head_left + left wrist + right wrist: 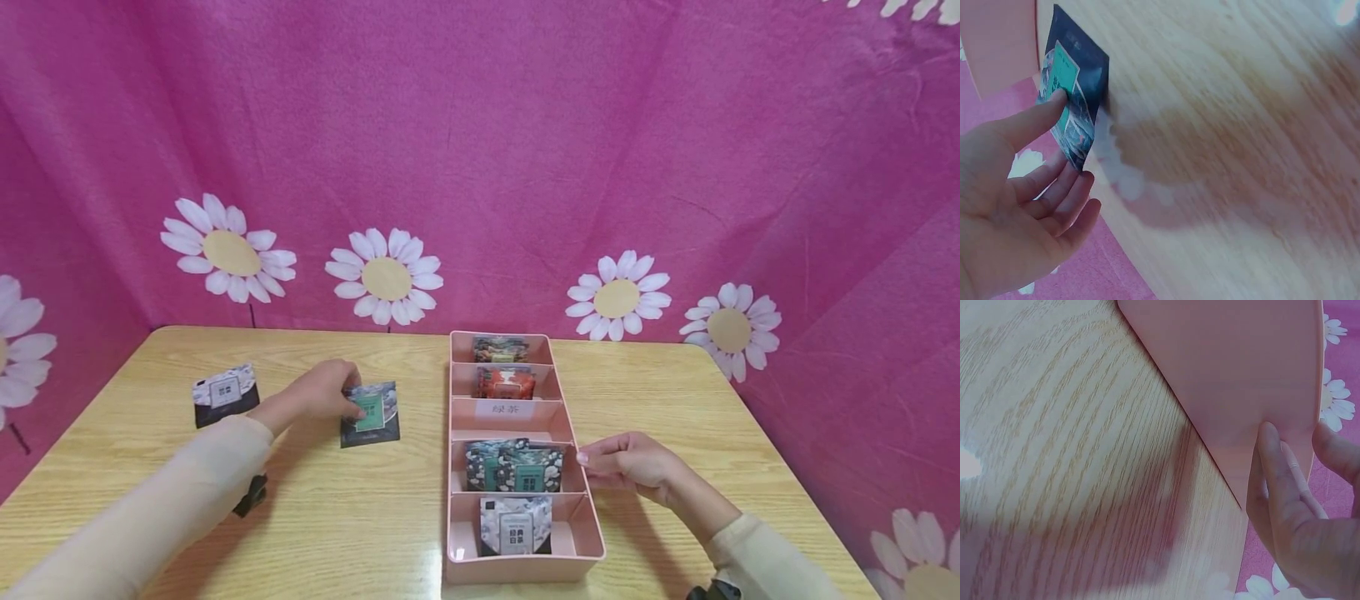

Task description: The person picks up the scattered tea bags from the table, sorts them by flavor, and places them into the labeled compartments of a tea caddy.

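My left hand (pixel 322 392) pinches a dark tea sachet (pixel 371 414) with a green label, left of the pink divided box (pixel 525 570). In the left wrist view the thumb lies on the sachet's green label (pixel 1066 70), and the other fingers are behind or below it. The sachet is tilted; whether an edge touches the table cannot be told. My right hand (pixel 633 467) rests against the box's right side. In the right wrist view its extended fingertips touch the outer wall (pixel 1229 369), with the thumb at the rim.
Inside the box, sachets stand in separate compartments: brownish ones (pixel 501 349) at the back, red ones (pixel 506 384), green-labelled ones (pixel 531 472), a white one (pixel 516 527) in front. A paper label (pixel 505 409) marks the middle compartment. A white-and-black sachet (pixel 225 392) lies at left.
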The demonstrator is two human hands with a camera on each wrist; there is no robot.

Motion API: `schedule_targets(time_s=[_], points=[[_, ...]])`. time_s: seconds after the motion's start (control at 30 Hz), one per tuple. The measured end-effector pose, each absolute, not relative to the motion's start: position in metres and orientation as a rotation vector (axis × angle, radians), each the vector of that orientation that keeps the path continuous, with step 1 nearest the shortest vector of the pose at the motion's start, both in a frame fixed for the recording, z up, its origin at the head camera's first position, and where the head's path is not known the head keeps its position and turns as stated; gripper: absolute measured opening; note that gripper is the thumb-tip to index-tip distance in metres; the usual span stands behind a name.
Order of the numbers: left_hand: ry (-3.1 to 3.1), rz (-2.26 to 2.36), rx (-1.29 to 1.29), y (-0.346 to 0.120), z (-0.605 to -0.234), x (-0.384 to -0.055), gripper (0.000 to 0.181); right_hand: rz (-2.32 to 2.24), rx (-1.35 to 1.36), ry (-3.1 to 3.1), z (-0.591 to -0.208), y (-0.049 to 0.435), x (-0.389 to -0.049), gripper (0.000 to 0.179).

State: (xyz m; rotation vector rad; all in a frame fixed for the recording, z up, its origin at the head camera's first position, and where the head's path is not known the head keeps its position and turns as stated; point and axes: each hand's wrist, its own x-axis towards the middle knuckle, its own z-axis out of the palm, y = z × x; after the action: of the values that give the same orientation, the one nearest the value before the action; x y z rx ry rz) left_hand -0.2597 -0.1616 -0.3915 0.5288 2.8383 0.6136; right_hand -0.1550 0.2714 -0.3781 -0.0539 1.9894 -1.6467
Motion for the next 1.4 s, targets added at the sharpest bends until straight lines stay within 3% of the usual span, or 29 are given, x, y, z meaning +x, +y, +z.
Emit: schedule_targets(time_s=[0.4, 0.9, 1.4], points=[[2.700, 0.886, 0.574, -0.164, -0.385, -0.263, 0.009, -1.682, -0.054, 1.971, -0.380, 0.271, -0.153, 0.033], [2.388, 1.260, 0.280, -0.162, -0.383, -0.255, 0.027, -1.668, -0.042, 1.978, -0.378, 0.270, -0.153, 0.032], [2.565, 1.265, 0.427, -0.134, -0.367, -0.248, 0.018, -1.677, -0.035, 1.972, -0.378, 0.271, -0.155, 0.027]])
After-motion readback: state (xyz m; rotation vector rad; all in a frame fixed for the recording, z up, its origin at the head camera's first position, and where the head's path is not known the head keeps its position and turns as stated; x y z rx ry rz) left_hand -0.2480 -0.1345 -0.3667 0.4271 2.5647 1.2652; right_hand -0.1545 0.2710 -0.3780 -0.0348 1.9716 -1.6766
